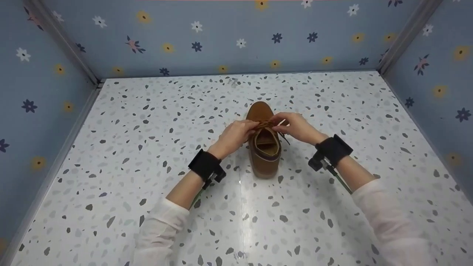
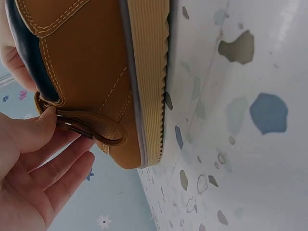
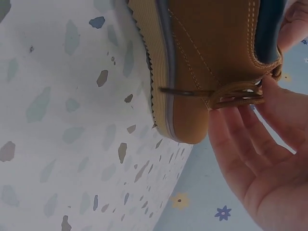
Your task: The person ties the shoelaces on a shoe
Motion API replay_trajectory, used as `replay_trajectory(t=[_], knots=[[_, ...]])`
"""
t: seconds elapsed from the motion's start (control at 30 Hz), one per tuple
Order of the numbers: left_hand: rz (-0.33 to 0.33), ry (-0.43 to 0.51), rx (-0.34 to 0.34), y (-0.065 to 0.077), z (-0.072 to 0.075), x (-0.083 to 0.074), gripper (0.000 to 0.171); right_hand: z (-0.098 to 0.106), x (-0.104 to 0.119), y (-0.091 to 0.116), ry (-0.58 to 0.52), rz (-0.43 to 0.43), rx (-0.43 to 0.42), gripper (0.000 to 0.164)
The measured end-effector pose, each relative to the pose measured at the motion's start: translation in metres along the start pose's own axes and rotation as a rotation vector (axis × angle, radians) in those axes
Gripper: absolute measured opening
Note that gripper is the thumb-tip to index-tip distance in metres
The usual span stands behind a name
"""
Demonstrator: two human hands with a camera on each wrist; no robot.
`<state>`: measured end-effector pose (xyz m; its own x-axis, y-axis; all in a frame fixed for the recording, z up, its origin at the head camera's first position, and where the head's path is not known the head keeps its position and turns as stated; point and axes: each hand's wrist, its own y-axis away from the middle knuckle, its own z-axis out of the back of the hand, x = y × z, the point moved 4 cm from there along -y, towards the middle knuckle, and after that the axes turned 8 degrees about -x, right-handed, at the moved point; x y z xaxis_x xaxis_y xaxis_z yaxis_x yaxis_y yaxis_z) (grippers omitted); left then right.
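A brown leather shoe with a dark collar and a pale ridged sole stands upright on the speckled surface, its toe pointing away. Both hands meet over its lacing. My left hand pinches a looped brown shoelace between thumb and fingers at the shoe's left side. On the other side, my right hand pinches a lace loop too, and a loose lace end sticks out past the fingers over the sole. The knot between the hands is mostly covered by fingers.
The white speckled tabletop is bounded by blue flowered panels at the back, left and right. Black straps with small cameras circle the left wrist and the right wrist.
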<state>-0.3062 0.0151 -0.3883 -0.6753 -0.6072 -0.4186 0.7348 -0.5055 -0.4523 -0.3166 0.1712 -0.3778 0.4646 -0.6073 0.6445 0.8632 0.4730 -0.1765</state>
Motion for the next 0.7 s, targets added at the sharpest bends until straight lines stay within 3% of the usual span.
replay_trajectory(t=[0.37, 0.7], knots=[[0.009, 0.059, -0.022, 0.003, -0.0035, 0.004, 0.031, -0.0043, -0.004, 0.0026, -0.059, 0.01, 0.019, 0.033], [0.048, 0.121, -0.011, 0.0036, -0.0055, 0.0081, 0.029, -0.0065, -0.0058, 0.0049, -0.082, -0.047, 0.031, 0.032]])
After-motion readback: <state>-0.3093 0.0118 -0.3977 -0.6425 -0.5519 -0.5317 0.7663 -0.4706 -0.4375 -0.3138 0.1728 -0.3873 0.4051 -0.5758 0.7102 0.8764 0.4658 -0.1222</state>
